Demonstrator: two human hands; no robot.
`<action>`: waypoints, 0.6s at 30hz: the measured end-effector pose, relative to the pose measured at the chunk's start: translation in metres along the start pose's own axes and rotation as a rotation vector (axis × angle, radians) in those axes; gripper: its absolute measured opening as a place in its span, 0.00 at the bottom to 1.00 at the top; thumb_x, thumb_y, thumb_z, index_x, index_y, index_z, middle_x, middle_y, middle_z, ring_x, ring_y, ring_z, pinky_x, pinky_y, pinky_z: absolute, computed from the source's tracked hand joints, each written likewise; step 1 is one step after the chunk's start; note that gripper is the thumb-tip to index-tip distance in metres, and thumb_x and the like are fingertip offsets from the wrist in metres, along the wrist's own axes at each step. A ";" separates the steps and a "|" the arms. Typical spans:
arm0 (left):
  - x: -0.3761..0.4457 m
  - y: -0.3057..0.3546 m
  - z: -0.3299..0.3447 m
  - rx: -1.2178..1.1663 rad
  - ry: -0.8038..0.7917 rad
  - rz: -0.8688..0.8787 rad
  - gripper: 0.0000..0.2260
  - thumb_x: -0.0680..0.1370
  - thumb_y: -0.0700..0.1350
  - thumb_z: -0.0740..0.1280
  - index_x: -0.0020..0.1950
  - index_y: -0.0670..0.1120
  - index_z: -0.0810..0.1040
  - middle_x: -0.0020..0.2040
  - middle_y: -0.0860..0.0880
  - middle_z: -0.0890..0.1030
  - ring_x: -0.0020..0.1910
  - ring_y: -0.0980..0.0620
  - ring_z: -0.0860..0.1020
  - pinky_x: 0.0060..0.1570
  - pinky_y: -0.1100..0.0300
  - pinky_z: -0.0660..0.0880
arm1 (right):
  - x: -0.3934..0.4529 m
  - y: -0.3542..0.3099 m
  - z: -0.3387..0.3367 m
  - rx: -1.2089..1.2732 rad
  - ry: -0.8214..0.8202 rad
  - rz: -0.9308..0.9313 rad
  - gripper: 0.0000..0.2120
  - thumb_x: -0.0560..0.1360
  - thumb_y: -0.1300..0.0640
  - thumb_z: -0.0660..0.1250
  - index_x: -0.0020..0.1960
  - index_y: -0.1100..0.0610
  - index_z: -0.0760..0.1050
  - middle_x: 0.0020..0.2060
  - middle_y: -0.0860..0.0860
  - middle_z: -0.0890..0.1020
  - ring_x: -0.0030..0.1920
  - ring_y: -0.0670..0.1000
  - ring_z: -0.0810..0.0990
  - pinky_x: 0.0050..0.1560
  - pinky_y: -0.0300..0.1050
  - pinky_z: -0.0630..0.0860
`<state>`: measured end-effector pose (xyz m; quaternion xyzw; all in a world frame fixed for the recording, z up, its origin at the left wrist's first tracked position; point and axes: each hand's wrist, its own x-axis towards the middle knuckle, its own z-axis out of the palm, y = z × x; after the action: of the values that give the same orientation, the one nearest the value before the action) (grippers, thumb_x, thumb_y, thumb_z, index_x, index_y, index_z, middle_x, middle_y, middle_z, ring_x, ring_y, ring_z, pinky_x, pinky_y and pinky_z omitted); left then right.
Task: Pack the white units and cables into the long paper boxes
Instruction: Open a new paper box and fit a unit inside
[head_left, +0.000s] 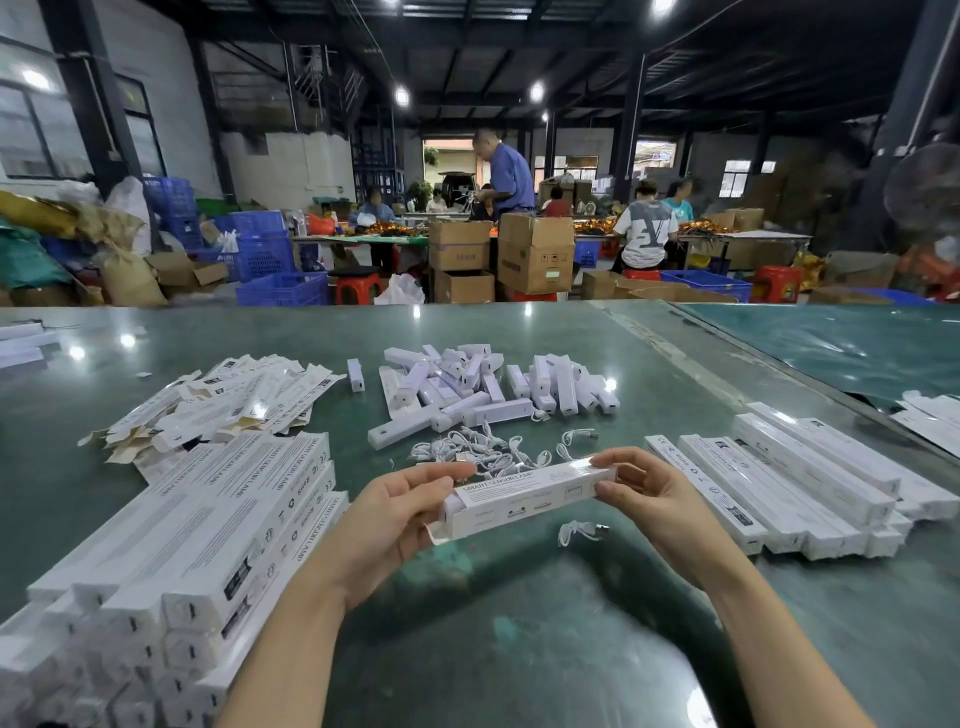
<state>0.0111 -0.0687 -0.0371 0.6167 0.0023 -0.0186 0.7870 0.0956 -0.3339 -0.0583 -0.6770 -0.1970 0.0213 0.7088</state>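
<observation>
I hold a long white paper box (524, 496) level above the green table (519, 649). My left hand (400, 512) grips its left end, where a flap hangs open. My right hand (641, 493) pinches its right end between thumb and fingers. Beyond the box lies a tangle of white cables (493, 447). One loose cable (582, 531) lies just under the box's right half. A heap of white units (467, 387) sits farther back, in the table's middle.
Closed boxes are stacked at the near left (171, 561) and in rows at the right (795, 488). Flat unfolded boxes (228, 402) pile at the far left. Past the table edge, people work among cartons (535, 252) and blue crates (283, 288).
</observation>
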 end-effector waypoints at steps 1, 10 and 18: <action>-0.001 0.000 0.000 -0.016 -0.014 -0.006 0.15 0.72 0.40 0.68 0.57 0.38 0.82 0.43 0.43 0.84 0.38 0.52 0.81 0.37 0.61 0.80 | 0.000 0.000 0.000 0.013 -0.003 0.005 0.09 0.73 0.69 0.68 0.51 0.60 0.78 0.46 0.57 0.85 0.49 0.52 0.83 0.56 0.44 0.79; -0.003 -0.001 0.000 -0.049 -0.035 -0.008 0.13 0.71 0.41 0.68 0.53 0.40 0.84 0.50 0.39 0.85 0.43 0.51 0.84 0.38 0.62 0.80 | 0.001 -0.002 -0.005 0.024 -0.050 0.027 0.10 0.70 0.65 0.71 0.50 0.59 0.79 0.45 0.58 0.85 0.47 0.51 0.83 0.54 0.41 0.79; 0.003 0.000 0.014 -0.292 0.153 0.107 0.12 0.70 0.42 0.68 0.51 0.38 0.82 0.49 0.41 0.85 0.44 0.49 0.85 0.38 0.61 0.81 | 0.004 0.003 -0.005 0.130 0.041 0.000 0.10 0.70 0.67 0.70 0.50 0.58 0.79 0.44 0.57 0.85 0.46 0.50 0.83 0.49 0.37 0.78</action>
<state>0.0139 -0.0824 -0.0341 0.4947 0.0319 0.0708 0.8656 0.1016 -0.3370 -0.0606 -0.6299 -0.1808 0.0201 0.7551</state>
